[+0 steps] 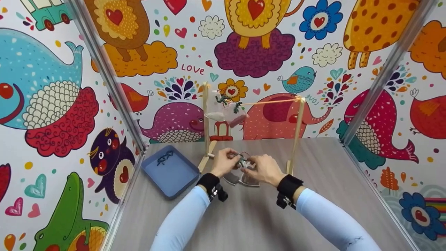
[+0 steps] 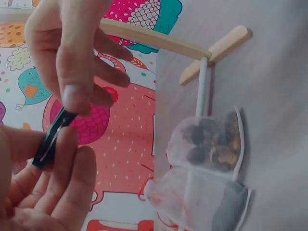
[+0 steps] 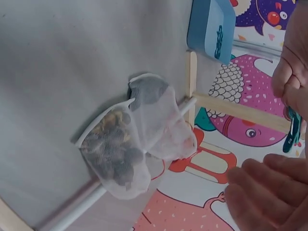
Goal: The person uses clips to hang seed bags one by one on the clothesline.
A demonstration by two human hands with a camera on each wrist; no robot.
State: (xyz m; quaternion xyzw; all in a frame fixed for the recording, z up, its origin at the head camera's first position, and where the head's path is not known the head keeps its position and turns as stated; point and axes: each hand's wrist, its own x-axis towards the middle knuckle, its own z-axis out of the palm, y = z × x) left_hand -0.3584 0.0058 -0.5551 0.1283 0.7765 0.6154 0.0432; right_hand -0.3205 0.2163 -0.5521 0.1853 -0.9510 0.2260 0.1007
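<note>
My left hand (image 1: 225,162) pinches a small dark green clip (image 2: 50,139) between thumb and fingers. At the clip's other end, my right hand (image 1: 266,169) has its thumb on it, as the left wrist view shows; its other fingers (image 3: 257,187) spread loosely below the clip in the right wrist view. Under the hands, two small white mesh bags lie on the table. One bag (image 3: 115,149) holds dark and yellow-brown dried pieces. The other bag (image 3: 154,115) has dark grey contents and a thin red string near its mouth.
Behind the hands stands a wooden frame (image 1: 296,136) with an orange cord (image 1: 271,101). Two filled mesh bags (image 1: 234,115) hang at its left with green clips (image 1: 221,99). Left of it lies a blue tray (image 1: 174,181) with green clips (image 1: 164,158). Patterned walls surround the table.
</note>
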